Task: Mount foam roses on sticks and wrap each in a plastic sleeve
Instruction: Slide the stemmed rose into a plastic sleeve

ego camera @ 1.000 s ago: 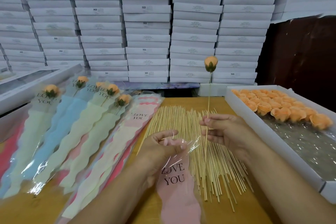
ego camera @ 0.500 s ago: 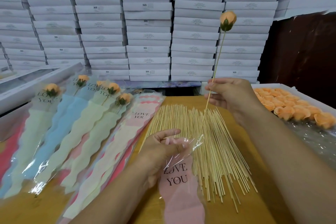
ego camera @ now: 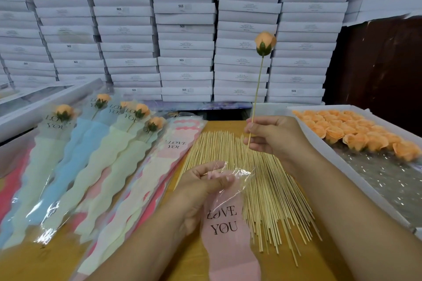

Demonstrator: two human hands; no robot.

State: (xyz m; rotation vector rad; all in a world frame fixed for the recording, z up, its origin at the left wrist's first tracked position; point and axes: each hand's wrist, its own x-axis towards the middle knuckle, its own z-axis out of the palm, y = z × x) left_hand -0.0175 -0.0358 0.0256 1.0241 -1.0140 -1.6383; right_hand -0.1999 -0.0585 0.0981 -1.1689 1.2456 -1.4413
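My right hand pinches a thin stick that stands nearly upright with an orange foam rose on its top end. The stick's lower tip sits at the clear mouth of a pink "LOVE YOU" plastic sleeve. My left hand holds that sleeve's mouth, thumb on top. A fan of bare wooden sticks lies under both hands. Several wrapped roses in pastel sleeves lie at the left.
A white tray of loose orange rose heads stands at the right. A stack of empty sleeves lies left of the sticks. White boxes are stacked high behind the wooden table. A white box lid leans at far left.
My right hand lifted the rose on its stick up and right, then came back down a little, bringing the stick's lower tip to the sleeve mouth. My left hand kept the sleeve.
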